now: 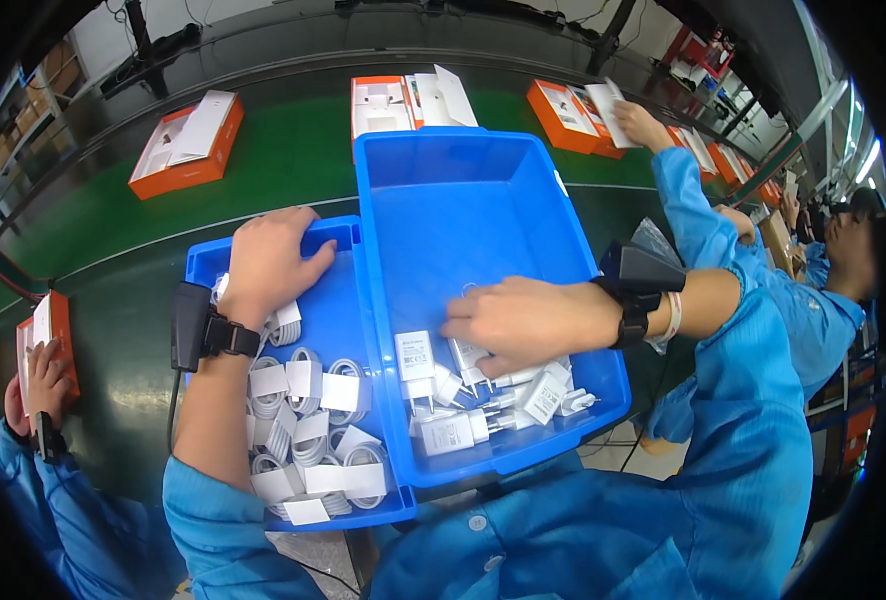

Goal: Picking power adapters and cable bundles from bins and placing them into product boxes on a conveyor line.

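My left hand bends over the far rim of the smaller blue bin, thumb on the inside and fingers across the edge. White charging cables, coiled and banded with white paper, fill much of that bin. In the larger blue bin beside it, my right hand reaches low over white plug chargers. Its fingers and thumb close around one charger, which is partly covered by the hand. Other chargers lie loose in the near end.
Open orange boxes with white inserts stand along the green surface: a left one, a middle one and a right one. A co-worker's hand touches the right box's flap. Another person's hands hold a box at far left.
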Demonstrator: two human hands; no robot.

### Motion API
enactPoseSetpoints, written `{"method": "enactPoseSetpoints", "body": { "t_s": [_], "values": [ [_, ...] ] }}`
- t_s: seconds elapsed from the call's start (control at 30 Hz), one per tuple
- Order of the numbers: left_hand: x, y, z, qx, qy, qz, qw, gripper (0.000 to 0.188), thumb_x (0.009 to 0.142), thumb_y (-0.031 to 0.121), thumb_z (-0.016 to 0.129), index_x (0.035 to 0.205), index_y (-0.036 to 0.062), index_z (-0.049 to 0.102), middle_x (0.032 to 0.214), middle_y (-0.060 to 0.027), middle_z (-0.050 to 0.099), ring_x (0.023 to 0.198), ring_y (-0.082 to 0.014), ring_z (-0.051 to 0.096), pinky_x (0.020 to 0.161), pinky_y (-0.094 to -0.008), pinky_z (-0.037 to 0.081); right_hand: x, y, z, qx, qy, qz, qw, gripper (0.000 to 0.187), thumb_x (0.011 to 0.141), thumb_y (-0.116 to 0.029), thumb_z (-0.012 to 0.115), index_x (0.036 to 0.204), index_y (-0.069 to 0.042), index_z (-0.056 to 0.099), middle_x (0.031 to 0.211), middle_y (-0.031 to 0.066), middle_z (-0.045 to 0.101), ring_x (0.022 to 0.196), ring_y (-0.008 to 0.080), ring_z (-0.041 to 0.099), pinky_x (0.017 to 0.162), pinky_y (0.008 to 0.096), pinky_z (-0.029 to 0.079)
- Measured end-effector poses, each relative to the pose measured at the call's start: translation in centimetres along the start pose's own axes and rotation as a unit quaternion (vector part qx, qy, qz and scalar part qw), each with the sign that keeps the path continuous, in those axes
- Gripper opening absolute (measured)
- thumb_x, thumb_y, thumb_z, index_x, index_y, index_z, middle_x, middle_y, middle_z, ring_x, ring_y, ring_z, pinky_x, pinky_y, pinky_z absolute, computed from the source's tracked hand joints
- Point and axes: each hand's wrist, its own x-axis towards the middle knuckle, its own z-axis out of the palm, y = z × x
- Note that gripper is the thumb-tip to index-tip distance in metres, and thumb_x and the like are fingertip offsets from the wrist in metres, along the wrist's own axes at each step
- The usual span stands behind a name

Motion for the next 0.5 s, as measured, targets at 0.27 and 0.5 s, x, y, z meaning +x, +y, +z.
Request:
{"method": "enactPoseSetpoints", "body": {
  "t_s": [0.27, 0.5],
  "values": [
    [0.2, -0.1, 0.2, -0.009, 0.008, 0.004, 1.000, 0.032, 0.081, 0.033, 0.071, 0.095, 0.0044, 0.068, 0.089, -0.0117, 0.069, 0.086, -0.0296, 0.067, 0.078, -0.0413, 0.053, -0.1, 0.4, 0.0, 0.012, -0.047, 0.021, 0.999, 0.051, 0.081, -0.017, 0.068, 0.126, 0.003, 0.054, 0.118, 0.0174, 0.054, 0.108, 0.0335, 0.059, 0.082, 0.0439, 0.056],
    [0.4, -0.2, 0.4, -0.026, 0.000, -0.011, 1.000, 0.032, 0.079, 0.032, 0.071, 0.093, 0.0036, 0.068, 0.086, -0.0131, 0.068, 0.086, -0.0317, 0.066, 0.077, -0.0428, 0.052, 0.9, 5.9, -6.2, -0.086, 0.207, 0.014, 0.974, 0.062, 0.076, -0.019, 0.075, 0.131, 0.000, 0.053, 0.119, 0.0184, 0.060, 0.110, 0.0332, 0.059, 0.091, 0.0417, 0.053]
  ]
}}
